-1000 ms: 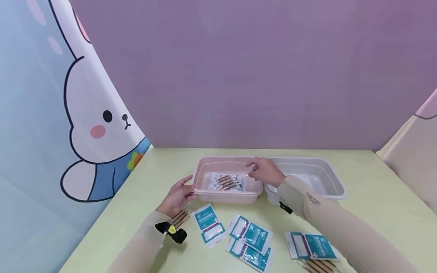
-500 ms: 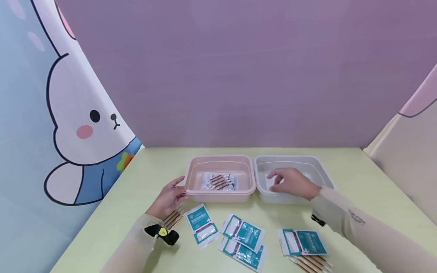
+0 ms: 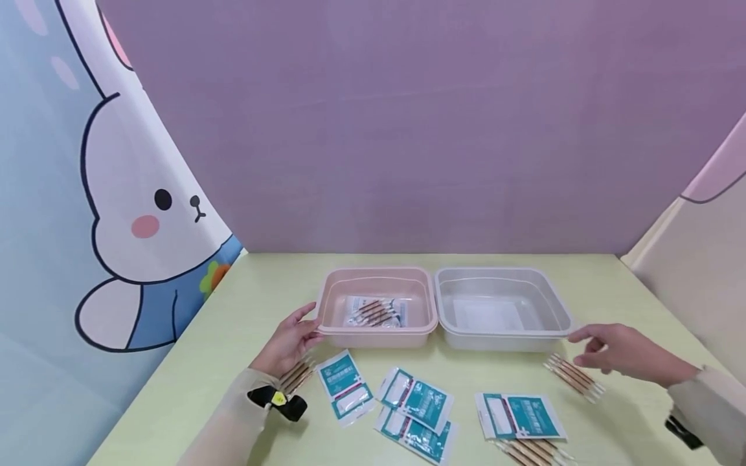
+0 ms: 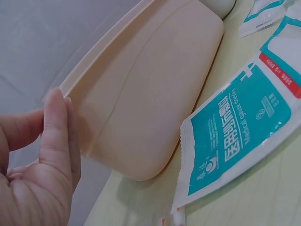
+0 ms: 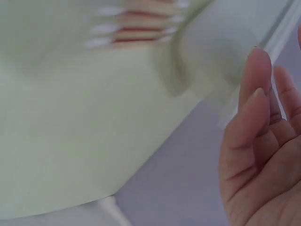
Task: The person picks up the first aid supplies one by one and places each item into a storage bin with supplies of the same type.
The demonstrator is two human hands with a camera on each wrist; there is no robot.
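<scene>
At the left end of the pink plastic basin (image 3: 373, 339), my left hand (image 3: 287, 346) holds the rim with its fingertips; the left wrist view shows fingers (image 4: 56, 127) at the corner. Inside that basin lies a bundle of cotton swabs (image 3: 375, 312) on a packet. My right hand (image 3: 626, 355) holds nothing, its fingers loosely bent, right by the front right corner of the white basin (image 3: 501, 343). Just below it, several brown-stick cotton swabs (image 3: 575, 377) lie on the table. In the right wrist view, thumb and fingers (image 5: 254, 117) stand apart from each other.
Green-and-white gauze dressing packets lie along the front: one packet (image 3: 346, 387) beside the left hand, two overlapping packets (image 3: 428, 402) in the middle, another packet (image 3: 520, 416) on more cotton swabs (image 3: 533, 451). Swabs (image 3: 297, 375) also lie under the left wrist. A purple wall (image 3: 431, 129) stands behind.
My right hand has moved from over the pink basin, across the white basin, to its right side, uncovering the white basin and the swabs there. The left hand stays at the pink rim.
</scene>
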